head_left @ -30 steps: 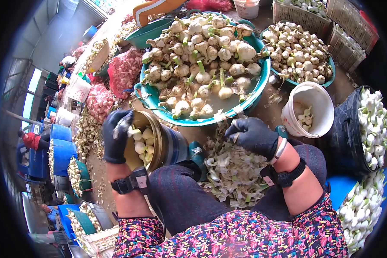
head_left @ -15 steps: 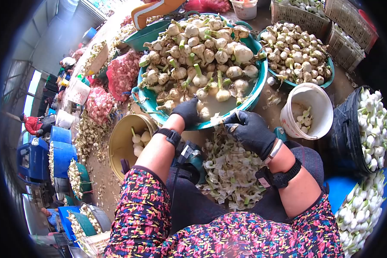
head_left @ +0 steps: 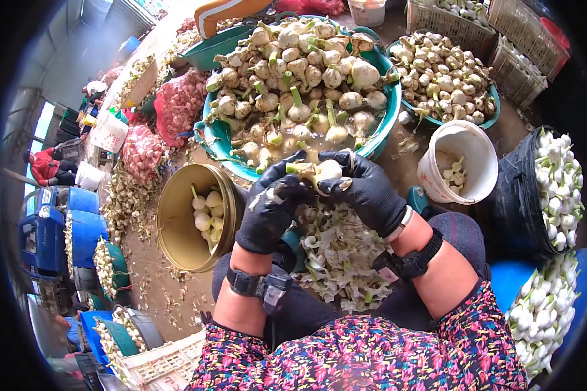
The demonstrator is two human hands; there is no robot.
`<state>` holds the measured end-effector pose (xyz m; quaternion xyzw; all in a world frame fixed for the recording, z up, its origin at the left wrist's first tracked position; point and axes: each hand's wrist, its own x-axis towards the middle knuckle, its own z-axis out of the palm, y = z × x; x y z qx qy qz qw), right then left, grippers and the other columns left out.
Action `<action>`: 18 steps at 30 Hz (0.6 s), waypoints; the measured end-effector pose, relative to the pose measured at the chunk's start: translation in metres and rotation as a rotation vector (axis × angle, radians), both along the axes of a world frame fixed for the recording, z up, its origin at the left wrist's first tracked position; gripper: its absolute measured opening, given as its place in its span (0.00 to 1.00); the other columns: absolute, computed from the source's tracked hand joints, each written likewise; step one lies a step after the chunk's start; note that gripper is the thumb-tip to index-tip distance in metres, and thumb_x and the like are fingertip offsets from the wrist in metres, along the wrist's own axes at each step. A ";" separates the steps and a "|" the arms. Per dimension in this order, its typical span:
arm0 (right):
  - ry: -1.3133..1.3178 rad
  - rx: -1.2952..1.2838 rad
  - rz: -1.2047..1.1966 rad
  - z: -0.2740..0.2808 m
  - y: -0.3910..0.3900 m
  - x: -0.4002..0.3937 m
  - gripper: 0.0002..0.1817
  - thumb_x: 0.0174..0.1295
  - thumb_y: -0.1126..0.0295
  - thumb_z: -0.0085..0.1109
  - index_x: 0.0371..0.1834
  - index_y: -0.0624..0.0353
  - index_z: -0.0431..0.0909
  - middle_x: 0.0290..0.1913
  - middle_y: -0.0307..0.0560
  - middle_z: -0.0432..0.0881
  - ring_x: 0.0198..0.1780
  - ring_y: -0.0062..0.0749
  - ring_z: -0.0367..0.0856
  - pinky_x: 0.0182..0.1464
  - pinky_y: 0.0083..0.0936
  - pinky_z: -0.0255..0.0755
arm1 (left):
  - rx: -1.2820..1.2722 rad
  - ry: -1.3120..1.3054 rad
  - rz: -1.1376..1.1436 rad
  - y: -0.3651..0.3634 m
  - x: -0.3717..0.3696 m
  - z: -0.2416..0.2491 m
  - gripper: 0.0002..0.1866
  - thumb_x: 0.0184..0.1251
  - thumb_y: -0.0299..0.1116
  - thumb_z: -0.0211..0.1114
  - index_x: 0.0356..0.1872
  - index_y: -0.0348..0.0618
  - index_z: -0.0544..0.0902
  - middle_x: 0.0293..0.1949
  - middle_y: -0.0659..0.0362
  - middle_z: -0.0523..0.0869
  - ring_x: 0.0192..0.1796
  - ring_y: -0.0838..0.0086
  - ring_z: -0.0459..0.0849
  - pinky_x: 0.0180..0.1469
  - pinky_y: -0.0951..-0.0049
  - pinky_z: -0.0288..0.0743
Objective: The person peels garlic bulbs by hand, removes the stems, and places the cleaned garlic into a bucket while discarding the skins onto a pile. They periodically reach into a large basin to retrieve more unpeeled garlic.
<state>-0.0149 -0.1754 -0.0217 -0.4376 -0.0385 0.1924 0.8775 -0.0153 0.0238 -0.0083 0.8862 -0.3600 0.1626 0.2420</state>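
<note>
Both my hands wear black gloves and meet over the near rim of a large green tub [head_left: 392, 124] heaped with unpeeled garlic bulbs [head_left: 300, 72]. Between them is one garlic bulb [head_left: 328, 171]. The fingers of my left hand [head_left: 272, 202] close round its stem end, and bits of skin cling to that glove. My right hand [head_left: 366, 192] grips the bulb's pale round end from the right. Below my hands lies a pile of peeled skins [head_left: 339, 254] between my knees.
A tan bucket [head_left: 166, 225] with peeled bulbs stands at left. On the right are a white bucket [head_left: 425, 171], a black tub [head_left: 515, 189] of white bulbs and another green tub [head_left: 496, 107] of garlic. Crates [head_left: 518, 72] stand behind. Distant people [head_left: 44, 168] are at far left.
My left hand has come back from the bulbs in the tub to meet my right hand. A garlic bulb is now held between them. The view has shifted slightly.
</note>
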 end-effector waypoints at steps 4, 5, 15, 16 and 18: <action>0.034 -0.036 0.046 0.002 0.007 -0.008 0.25 0.52 0.73 0.66 0.54 0.63 0.70 0.43 0.42 0.79 0.41 0.23 0.79 0.44 0.20 0.76 | -0.488 0.502 0.100 -0.010 -0.011 -0.018 0.10 0.66 0.24 0.55 0.46 0.36 0.79 0.40 0.56 0.81 0.39 0.77 0.80 0.38 0.76 0.76; -0.056 -0.057 0.025 -0.004 0.007 -0.010 0.25 0.52 0.73 0.67 0.54 0.63 0.70 0.44 0.42 0.79 0.43 0.23 0.78 0.45 0.20 0.75 | -0.302 0.347 0.070 -0.009 -0.010 -0.013 0.10 0.66 0.25 0.56 0.46 0.35 0.79 0.40 0.56 0.80 0.38 0.77 0.80 0.37 0.77 0.76; -0.072 -0.014 -0.083 -0.003 0.003 -0.004 0.22 0.56 0.77 0.61 0.55 0.66 0.69 0.48 0.46 0.78 0.45 0.25 0.78 0.49 0.24 0.76 | -0.744 0.631 0.126 -0.029 -0.009 0.008 0.12 0.66 0.32 0.56 0.43 0.33 0.79 0.30 0.60 0.83 0.30 0.77 0.81 0.34 0.78 0.74; -0.049 -0.034 -0.067 -0.001 0.001 -0.004 0.22 0.57 0.76 0.60 0.55 0.66 0.69 0.48 0.46 0.78 0.45 0.25 0.78 0.49 0.24 0.76 | -0.757 0.681 0.091 -0.028 -0.010 0.011 0.13 0.66 0.34 0.56 0.42 0.33 0.79 0.31 0.59 0.83 0.30 0.77 0.82 0.35 0.77 0.75; -0.057 -0.015 -0.056 0.001 0.001 -0.005 0.21 0.58 0.75 0.60 0.55 0.66 0.69 0.48 0.46 0.78 0.46 0.25 0.78 0.49 0.23 0.76 | -0.741 0.650 0.071 -0.024 -0.008 0.006 0.13 0.66 0.33 0.56 0.42 0.32 0.79 0.31 0.58 0.83 0.30 0.76 0.82 0.35 0.77 0.75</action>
